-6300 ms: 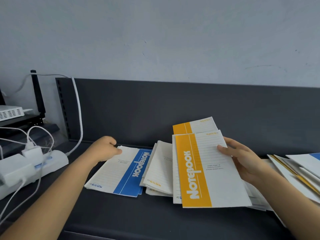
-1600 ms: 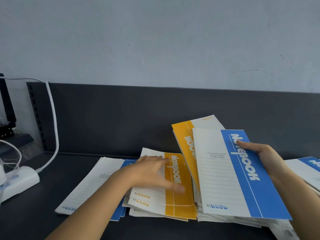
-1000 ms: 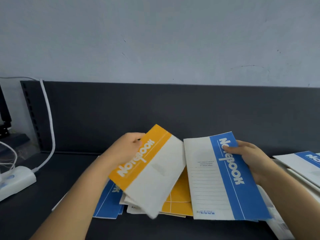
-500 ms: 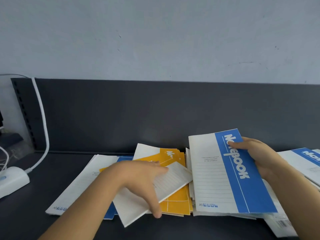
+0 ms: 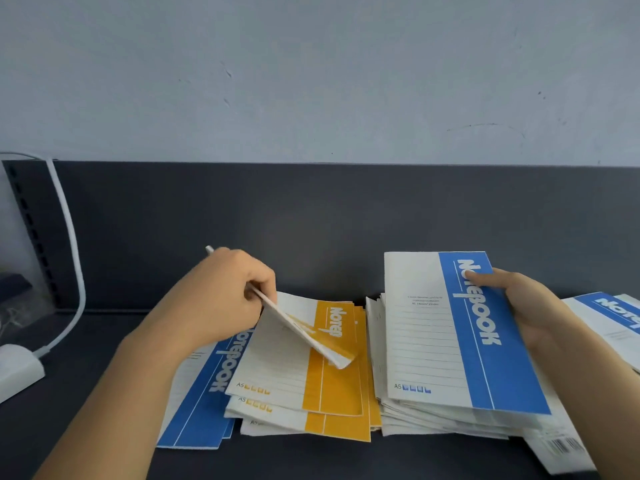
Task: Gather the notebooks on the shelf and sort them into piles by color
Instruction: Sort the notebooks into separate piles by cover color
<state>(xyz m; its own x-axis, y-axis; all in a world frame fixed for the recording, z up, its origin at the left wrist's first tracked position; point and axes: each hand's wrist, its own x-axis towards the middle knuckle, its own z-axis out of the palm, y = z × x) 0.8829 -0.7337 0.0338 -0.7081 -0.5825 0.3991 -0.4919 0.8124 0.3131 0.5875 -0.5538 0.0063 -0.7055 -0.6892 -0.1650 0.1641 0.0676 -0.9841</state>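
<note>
My left hand grips a thin notebook by its edge and holds it tilted, edge-on, above the pile of orange notebooks in the middle of the shelf. A pile of blue notebooks lies to the left, partly under the orange pile and my forearm. My right hand grips a blue notebook by its right side, thumb on the cover. That notebook tops an unsorted stack held on the right.
More notebooks, one blue, lie at the far right edge. One with a barcode sticks out below the stack. A white power strip and a white cable sit at the left. The dark shelf back panel rises behind.
My left hand has lifted the notebook it pressed flat on the orange pile and now holds it tilted on edge. The right hand keeps the blue-topped stack in place.
</note>
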